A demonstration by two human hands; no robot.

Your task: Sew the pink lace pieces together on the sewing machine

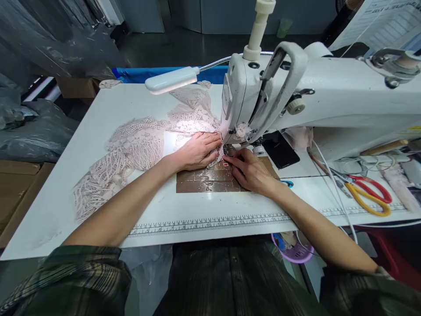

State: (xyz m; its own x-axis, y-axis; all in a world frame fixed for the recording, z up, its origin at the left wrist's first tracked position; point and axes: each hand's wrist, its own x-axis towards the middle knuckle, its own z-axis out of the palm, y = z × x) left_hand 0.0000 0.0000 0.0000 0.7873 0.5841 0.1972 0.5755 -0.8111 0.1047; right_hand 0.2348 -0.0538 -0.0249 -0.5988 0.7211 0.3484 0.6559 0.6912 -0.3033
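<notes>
A pale pink lace fabric point(138, 149) spreads over the left half of the white sewing table point(98, 109) and runs under the head of a white sewing machine point(296, 92). My left hand point(197, 151) lies flat on the lace just left of the needle area, fingers stretched out and pressing it down. My right hand point(250, 171) rests on the brown taped patch point(204, 180) right of the needle, its fingertips pinched on the lace edge at the presser foot.
A small lamp point(171, 80) on a flexible neck lights the lace. Red and yellow scissors point(368, 193) lie at the right with cables and tools. A black phone point(281, 151) sits behind my right hand. A printed ruler point(210, 223) runs along the table's front edge. A purple basket point(294, 252) hangs below.
</notes>
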